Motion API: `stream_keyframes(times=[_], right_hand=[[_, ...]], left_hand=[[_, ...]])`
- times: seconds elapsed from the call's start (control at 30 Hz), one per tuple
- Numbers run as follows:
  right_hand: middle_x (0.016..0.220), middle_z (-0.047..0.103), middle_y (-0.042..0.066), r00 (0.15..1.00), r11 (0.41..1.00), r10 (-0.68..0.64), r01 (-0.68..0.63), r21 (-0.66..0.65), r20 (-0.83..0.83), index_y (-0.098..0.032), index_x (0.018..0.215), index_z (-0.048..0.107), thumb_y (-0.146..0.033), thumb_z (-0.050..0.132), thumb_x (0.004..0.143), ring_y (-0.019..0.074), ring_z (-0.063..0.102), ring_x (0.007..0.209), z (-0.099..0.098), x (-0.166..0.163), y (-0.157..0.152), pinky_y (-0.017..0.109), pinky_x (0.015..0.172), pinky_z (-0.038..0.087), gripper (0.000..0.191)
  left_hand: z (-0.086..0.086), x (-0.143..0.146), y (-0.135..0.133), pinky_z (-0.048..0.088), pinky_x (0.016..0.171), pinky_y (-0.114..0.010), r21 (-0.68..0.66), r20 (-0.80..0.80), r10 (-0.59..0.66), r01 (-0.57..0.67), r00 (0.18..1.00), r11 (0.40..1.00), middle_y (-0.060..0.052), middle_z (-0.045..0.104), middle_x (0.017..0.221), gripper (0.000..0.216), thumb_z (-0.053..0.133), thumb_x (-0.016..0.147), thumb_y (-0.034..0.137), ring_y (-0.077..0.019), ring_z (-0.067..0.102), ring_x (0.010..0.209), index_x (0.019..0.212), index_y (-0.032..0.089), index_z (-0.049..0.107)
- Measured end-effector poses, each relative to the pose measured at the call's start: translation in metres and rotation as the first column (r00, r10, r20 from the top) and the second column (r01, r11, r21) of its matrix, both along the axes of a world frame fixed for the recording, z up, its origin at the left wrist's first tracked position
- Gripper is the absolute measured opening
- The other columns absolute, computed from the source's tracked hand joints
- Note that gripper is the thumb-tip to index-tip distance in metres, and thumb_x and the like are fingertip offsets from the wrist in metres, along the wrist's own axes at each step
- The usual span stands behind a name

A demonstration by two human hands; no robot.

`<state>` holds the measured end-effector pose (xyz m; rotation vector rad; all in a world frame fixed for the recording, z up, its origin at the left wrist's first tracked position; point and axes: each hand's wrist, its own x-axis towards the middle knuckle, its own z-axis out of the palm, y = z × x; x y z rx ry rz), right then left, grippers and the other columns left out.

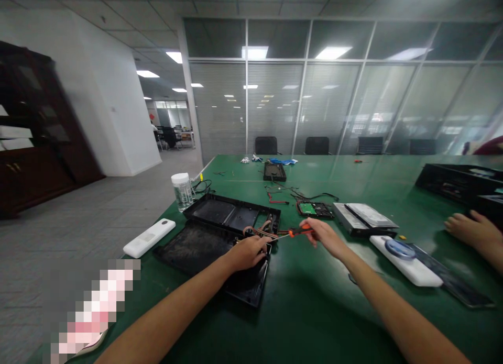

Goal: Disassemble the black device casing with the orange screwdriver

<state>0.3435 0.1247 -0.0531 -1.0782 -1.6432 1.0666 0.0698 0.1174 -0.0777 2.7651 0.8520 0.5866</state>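
Note:
An open black plastic case (196, 245) lies on the green table, its two halves spread apart and several coloured wires (257, 231) coming out at its right end. My left hand (248, 252) is closed on the case's right side by the wires; its fingertips are partly hidden. In my right hand (325, 235) is a screwdriver (300, 231) with an orange and black handle. Its thin shaft points left, and the tip is close to my left fingers and the case edge. Exactly what the tip touches is too small to tell.
Right of my hands lie a green circuit board (308, 209), a silver drive (367, 217) and a white device (406, 262). Another person's hand (469, 230) is by a black box (456, 183). A clear jar (183, 191) and a white handheld device (149, 238) stand near the left edge.

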Motion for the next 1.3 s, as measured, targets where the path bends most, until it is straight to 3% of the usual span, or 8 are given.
stream_keyframes(times=[0.2, 0.37, 0.6, 0.7, 0.77, 0.87, 1.03, 1.3], right_hand=[[0.074, 0.06, 0.0, 0.6, 0.934, -0.357, 0.253, -0.254, -0.716, -0.017, 0.083, 0.055, -0.035, 0.06, 0.076, 0.0046, 0.048, 0.049, -0.04, 0.034, 0.023, 0.015, 0.042, 0.042, 0.02], [0.067, 0.055, -0.004, 0.623, 0.958, -0.276, 0.24, -0.157, -0.732, -0.019, 0.073, 0.052, -0.021, 0.072, 0.063, 0.0075, 0.053, 0.058, -0.031, 0.025, 0.02, 0.018, 0.052, 0.046, 0.022], [0.074, 0.058, 0.003, 0.997, 0.937, -0.08, 0.076, 0.341, -0.004, -0.017, 0.075, 0.055, -0.048, 0.034, 0.087, 0.009, 0.047, 0.051, -0.005, -0.047, -0.043, 0.023, 0.051, 0.039, 0.04], [0.1, 0.059, 0.006, 0.762, 0.769, 0.12, -0.477, 0.426, 0.636, -0.019, 0.099, 0.056, -0.043, 0.043, 0.085, 0.0138, 0.056, 0.072, -0.006, -0.092, -0.093, 0.026, 0.062, 0.042, 0.031], [0.094, 0.06, 0.006, 0.538, 0.726, -0.027, -0.569, 0.387, 0.843, -0.017, 0.097, 0.054, -0.043, 0.05, 0.08, 0.0149, 0.055, 0.064, -0.016, -0.113, -0.121, 0.027, 0.054, 0.039, 0.031], [0.084, 0.059, 0.004, 0.373, 0.75, -0.196, -0.538, 0.384, 0.907, -0.017, 0.085, 0.053, -0.043, 0.05, 0.081, 0.0156, 0.054, 0.06, -0.033, -0.118, -0.148, 0.027, 0.049, 0.035, 0.027], [0.076, 0.059, 0.002, 0.384, 0.777, -0.343, -0.398, 0.488, 0.858, -0.02, 0.073, 0.05, -0.036, 0.055, 0.078, 0.0164, 0.054, 0.062, -0.056, -0.079, -0.172, 0.027, 0.048, 0.032, 0.017], [0.082, 0.061, 0.003, 0.469, 0.864, -0.26, -0.277, 0.42, 0.844, -0.022, 0.073, 0.054, -0.027, 0.049, 0.082, 0.0155, 0.056, 0.067, -0.054, -0.063, -0.179, 0.026, 0.053, 0.036, 0.011]], left_hand=[[0.01, 0.001, -0.004, 0.038, 0.087, -0.028, 0.061, -0.109, -0.005, 0.012, 0.994, 0.998, -0.005, 0.059, 0.095, 0.034, 0.054, 0.08, 0.018, -0.0177, 0.052, 0.096, 0.113, 0.018, 0.049], [0.016, -0.003, -0.008, 0.041, 0.077, -0.024, -0.039, -0.276, -0.056, 0.047, 0.96, 0.998, -0.003, 0.061, 0.092, 0.033, 0.057, 0.078, 0.02, -0.0172, 0.055, 0.09, 0.11, 0.024, 0.054], [0.031, -0.02, 0.007, 0.038, 0.085, -0.026, -0.07, -0.142, -0.049, 0.039, 0.989, 0.997, -0.002, 0.063, 0.095, 0.047, 0.061, 0.075, 0.043, -0.0172, 0.054, 0.092, 0.116, 0.023, 0.05], [0.036, -0.035, 0.03, 0.038, 0.088, -0.027, -0.001, -0.069, 0.097, -0.097, 0.993, 0.995, -0.005, 0.058, 0.103, 0.039, 0.055, 0.08, 0.037, -0.0173, 0.053, 0.095, 0.115, 0.02, 0.051], [0.037, -0.044, 0.049, 0.036, 0.092, -0.028, 0.047, -0.038, 0.187, -0.185, 0.982, 0.982, -0.007, 0.055, 0.108, 0.033, 0.053, 0.081, 0.031, -0.0178, 0.051, 0.099, 0.112, 0.018, 0.053], [0.036, -0.053, 0.077, 0.038, 0.09, -0.026, 0.008, -0.182, 0.231, -0.234, 0.956, 0.972, -0.007, 0.054, 0.106, 0.035, 0.058, 0.073, 0.019, -0.0175, 0.051, 0.099, 0.108, 0.017, 0.056], [0.032, -0.048, 0.102, 0.044, 0.069, -0.023, -0.121, -0.589, 0.155, -0.276, 0.793, 0.954, -0.002, 0.062, 0.085, 0.029, 0.069, 0.06, 0.019, -0.0175, 0.058, 0.078, 0.089, 0.019, 0.063], [0.052, -0.034, 0.071, 0.041, 0.078, -0.025, 0.154, -0.526, 0.118, -0.043, 0.842, 0.987, -0.004, 0.062, 0.094, 0.029, 0.065, 0.068, 0.015, -0.0188, 0.057, 0.091, 0.096, 0.022, 0.06]])
